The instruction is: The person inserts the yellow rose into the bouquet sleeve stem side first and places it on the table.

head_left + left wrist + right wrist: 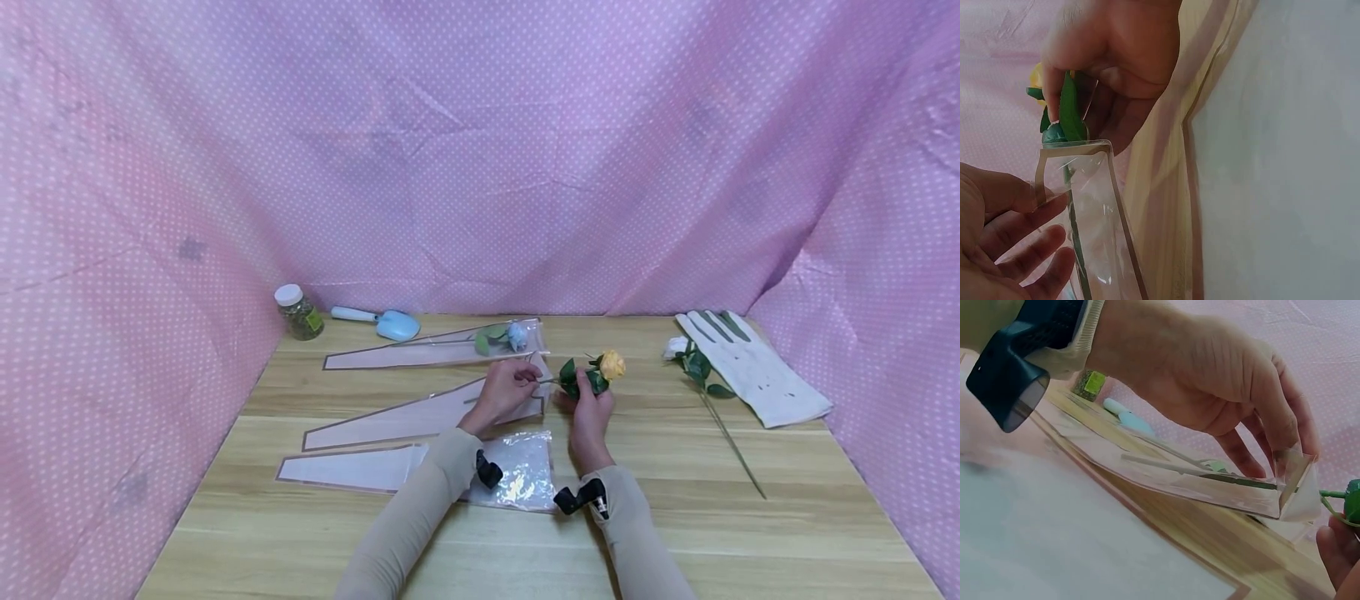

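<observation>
My right hand (591, 421) holds a yellow rose (612, 365) by its leafy upper stem, just below the bloom. Between thumb and fingers, my left hand (506, 392) pinches the mouth edge of a clear, brown-bordered flower sleeve (390, 421). In the left wrist view, the rose's green stem (1077, 240) runs inside the sleeve while the leaves (1070, 109) stay outside its mouth. The right wrist view also shows the stem (1229, 479) lying lengthwise within the plastic. The right fingers are partly hidden behind the leaves.
Behind lies a sleeve (375, 358) with a blue rose (517, 336); another sleeve (352, 472) lies in front. A lidded jar (300, 314) and blue trowel (397, 325) stand back left. On the right, a white rose (676, 347) lies beside white gloves (757, 375).
</observation>
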Demonstrator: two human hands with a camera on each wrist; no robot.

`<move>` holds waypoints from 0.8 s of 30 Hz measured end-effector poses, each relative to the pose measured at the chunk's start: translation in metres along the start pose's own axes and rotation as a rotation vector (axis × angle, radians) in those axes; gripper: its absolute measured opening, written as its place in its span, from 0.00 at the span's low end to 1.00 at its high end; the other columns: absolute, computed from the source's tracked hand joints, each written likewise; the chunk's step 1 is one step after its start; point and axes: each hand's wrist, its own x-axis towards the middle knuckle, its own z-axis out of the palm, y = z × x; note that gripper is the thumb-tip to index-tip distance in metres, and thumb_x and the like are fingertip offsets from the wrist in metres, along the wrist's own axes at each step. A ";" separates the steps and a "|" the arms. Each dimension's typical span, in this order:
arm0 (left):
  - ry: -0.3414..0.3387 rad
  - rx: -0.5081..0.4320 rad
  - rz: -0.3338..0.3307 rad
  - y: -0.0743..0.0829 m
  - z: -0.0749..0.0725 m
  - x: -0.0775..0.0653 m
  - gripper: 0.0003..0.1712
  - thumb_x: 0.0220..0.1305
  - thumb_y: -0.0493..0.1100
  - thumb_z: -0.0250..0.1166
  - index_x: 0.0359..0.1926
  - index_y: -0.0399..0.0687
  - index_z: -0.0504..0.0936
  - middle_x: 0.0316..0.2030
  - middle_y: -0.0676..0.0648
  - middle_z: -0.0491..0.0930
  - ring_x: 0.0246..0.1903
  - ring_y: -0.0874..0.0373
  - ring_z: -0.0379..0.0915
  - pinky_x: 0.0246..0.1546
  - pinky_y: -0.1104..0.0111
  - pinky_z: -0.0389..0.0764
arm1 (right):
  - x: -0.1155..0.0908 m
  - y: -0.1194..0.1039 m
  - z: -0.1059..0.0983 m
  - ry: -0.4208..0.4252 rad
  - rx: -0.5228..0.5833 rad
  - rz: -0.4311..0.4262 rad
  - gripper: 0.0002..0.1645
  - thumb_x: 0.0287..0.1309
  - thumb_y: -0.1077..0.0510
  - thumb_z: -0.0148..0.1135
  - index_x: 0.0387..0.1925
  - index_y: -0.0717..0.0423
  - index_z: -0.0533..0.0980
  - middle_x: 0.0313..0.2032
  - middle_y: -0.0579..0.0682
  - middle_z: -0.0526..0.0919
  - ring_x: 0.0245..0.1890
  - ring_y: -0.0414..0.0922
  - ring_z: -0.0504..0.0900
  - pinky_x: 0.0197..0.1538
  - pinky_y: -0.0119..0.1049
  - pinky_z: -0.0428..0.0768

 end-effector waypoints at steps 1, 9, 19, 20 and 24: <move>0.000 -0.002 0.000 0.000 0.000 0.000 0.08 0.57 0.29 0.67 0.39 0.36 0.87 0.37 0.41 0.89 0.38 0.52 0.86 0.43 0.69 0.85 | 0.000 0.000 0.000 0.009 -0.003 -0.003 0.23 0.73 0.54 0.53 0.62 0.64 0.67 0.32 0.35 0.85 0.26 0.34 0.85 0.38 0.34 0.86; 0.004 -0.007 -0.010 0.002 0.000 0.001 0.08 0.56 0.29 0.68 0.39 0.38 0.88 0.36 0.41 0.89 0.37 0.52 0.86 0.44 0.69 0.85 | 0.001 0.004 0.002 0.033 -0.042 -0.023 0.18 0.69 0.55 0.59 0.53 0.63 0.74 0.33 0.35 0.85 0.31 0.32 0.83 0.41 0.30 0.84; 0.005 -0.030 0.022 0.003 0.003 0.002 0.09 0.57 0.27 0.67 0.39 0.36 0.87 0.37 0.40 0.89 0.37 0.51 0.87 0.43 0.72 0.85 | -0.001 0.005 0.008 0.029 -0.111 0.016 0.24 0.68 0.55 0.61 0.59 0.65 0.74 0.43 0.39 0.83 0.43 0.31 0.81 0.48 0.23 0.80; 0.005 -0.032 0.024 0.003 0.003 0.002 0.09 0.57 0.27 0.67 0.39 0.36 0.87 0.37 0.40 0.89 0.37 0.51 0.87 0.43 0.72 0.85 | -0.001 0.005 0.009 0.027 -0.113 0.015 0.23 0.67 0.55 0.61 0.58 0.66 0.74 0.44 0.41 0.83 0.42 0.31 0.81 0.48 0.23 0.80; 0.004 -0.040 0.037 0.005 0.004 0.003 0.09 0.57 0.27 0.66 0.39 0.35 0.87 0.38 0.39 0.89 0.38 0.50 0.87 0.43 0.73 0.85 | -0.002 0.007 0.011 0.017 -0.105 0.004 0.21 0.67 0.57 0.62 0.55 0.67 0.75 0.43 0.45 0.84 0.40 0.31 0.81 0.46 0.23 0.81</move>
